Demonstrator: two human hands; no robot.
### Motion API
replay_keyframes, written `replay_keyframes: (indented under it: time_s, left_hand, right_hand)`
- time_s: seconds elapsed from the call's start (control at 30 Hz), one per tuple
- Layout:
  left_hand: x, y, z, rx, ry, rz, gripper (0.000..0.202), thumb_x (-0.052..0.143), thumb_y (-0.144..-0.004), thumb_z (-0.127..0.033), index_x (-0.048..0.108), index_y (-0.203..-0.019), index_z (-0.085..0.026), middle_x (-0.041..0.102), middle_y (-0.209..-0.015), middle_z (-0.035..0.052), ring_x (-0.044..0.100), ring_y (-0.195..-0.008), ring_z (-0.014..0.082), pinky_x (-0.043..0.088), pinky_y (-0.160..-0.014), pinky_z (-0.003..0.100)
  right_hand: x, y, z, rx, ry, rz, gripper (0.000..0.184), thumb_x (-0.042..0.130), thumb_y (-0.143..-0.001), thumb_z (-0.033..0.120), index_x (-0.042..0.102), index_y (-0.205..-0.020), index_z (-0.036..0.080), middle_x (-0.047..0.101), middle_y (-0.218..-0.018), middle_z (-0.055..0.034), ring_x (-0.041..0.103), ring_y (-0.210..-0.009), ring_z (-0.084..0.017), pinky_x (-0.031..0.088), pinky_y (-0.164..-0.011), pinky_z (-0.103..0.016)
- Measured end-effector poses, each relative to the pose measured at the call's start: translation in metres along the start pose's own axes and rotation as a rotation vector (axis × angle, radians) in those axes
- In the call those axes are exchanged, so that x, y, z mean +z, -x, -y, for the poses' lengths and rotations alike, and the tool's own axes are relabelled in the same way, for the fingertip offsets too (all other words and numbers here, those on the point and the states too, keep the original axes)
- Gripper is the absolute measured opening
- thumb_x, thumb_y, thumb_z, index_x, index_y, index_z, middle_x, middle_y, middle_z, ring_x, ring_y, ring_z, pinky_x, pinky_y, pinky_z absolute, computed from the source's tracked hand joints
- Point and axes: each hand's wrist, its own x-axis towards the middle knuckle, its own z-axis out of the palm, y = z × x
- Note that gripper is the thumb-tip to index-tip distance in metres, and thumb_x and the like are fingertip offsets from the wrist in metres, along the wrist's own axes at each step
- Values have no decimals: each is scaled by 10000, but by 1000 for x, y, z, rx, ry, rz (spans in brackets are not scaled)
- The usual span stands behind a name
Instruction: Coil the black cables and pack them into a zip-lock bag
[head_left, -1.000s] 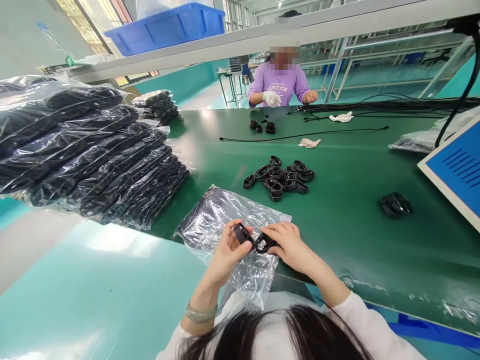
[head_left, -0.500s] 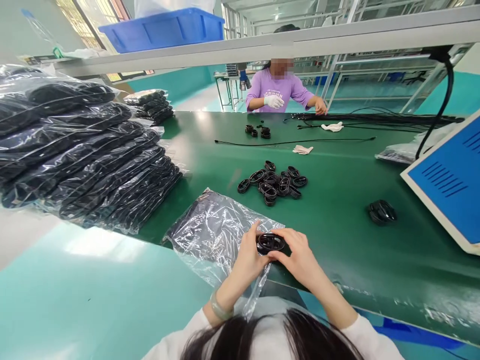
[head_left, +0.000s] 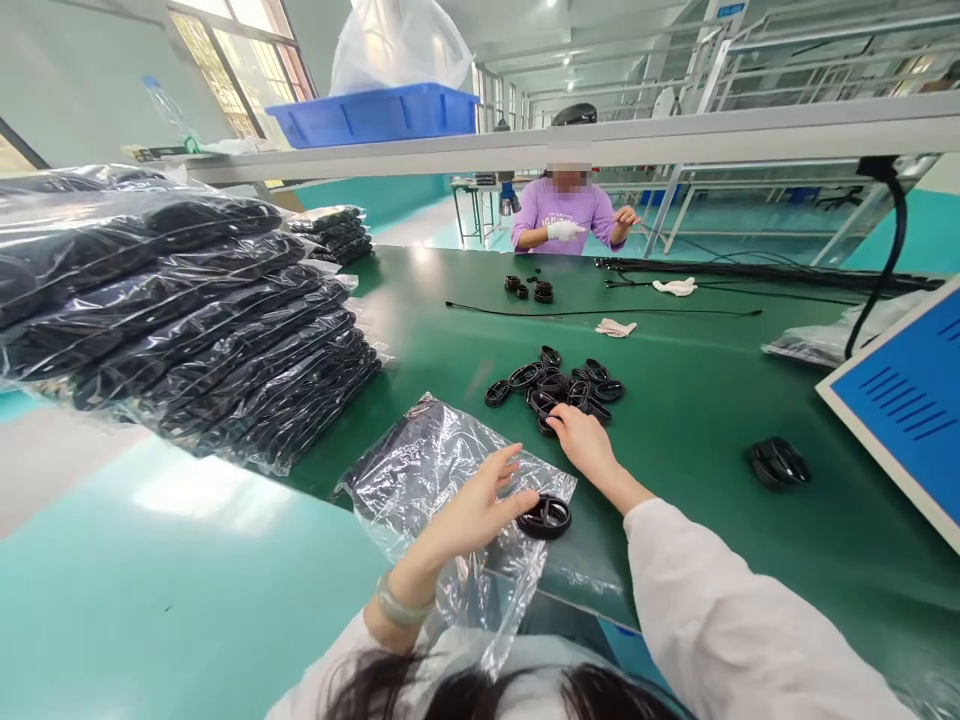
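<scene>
A black coiled cable [head_left: 545, 517] lies at the near edge of a clear plastic bag [head_left: 442, 450] on the green table. My left hand [head_left: 480, 505] is open beside it, fingers apart, with the thumb at the coil's upper left edge. Farther forward, my right hand [head_left: 583, 440] has its fingertips closed on a coiled cable [head_left: 545, 405] at the front of a pile of similar black coils [head_left: 577, 380]. The fingers partly cover that coil.
Bagged black goods [head_left: 187, 300] are stacked at the left. A blue-faced box [head_left: 907, 400] stands at right, near a separate clump of coils [head_left: 778, 462]. Long black cables [head_left: 750, 272] lie at the back, before a person in purple [head_left: 566, 215]. A shelf [head_left: 675, 137] crosses above.
My right hand has left the coil at the bag and reached forward to the pile. My left hand has loosened and opened beside that coil. The view has tilted up.
</scene>
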Motion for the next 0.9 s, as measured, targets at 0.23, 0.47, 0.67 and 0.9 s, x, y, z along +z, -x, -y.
replay_keyframes:
  time_s: [0.23, 0.47, 0.67, 0.9]
  left_hand:
    - [-10, -87, -3, -26, 367, 84, 602, 831, -769, -404, 605, -1271, -158, 631, -1332, 182, 635, -1181, 278, 497, -1010, 418]
    - [-4, -105, 26, -53, 613, 174, 537, 759, -817, -522, 591, -1217, -206, 739, -978, 74, 740, -885, 201, 569, -819, 326]
    - [-5, -103, 32, -77, 660, 264, 639, 786, -723, -612, 605, -1175, -198, 719, -936, 71, 721, -792, 189, 579, -762, 318]
    - [1, -102, 32, -45, 609, 357, 533, 807, -738, -542, 606, -1104, -210, 664, -934, 32, 687, -759, 156, 593, -752, 333]
  right_hand:
    - [4, 48, 9, -130, -270, -45, 286, 489, -985, 473, 663, -1003, 247, 709, -927, -48, 632, -832, -217, 477, -785, -333]
    - [-5, 49, 14, 43, -637, -137, 381, 468, -981, 564, 638, -1045, 230, 509, -586, 42, 456, -511, -146, 357, -516, -281]
    - [-5, 49, 19, 107, -832, -69, 368, 571, -926, 564, 689, -1020, 229, 575, -637, 19, 492, -548, -148, 388, -536, -287]
    - [-2, 50, 20, 92, -814, 106, 291, 631, -898, 505, 714, -914, 227, 663, -700, 5, 580, -596, -154, 482, -599, -294]
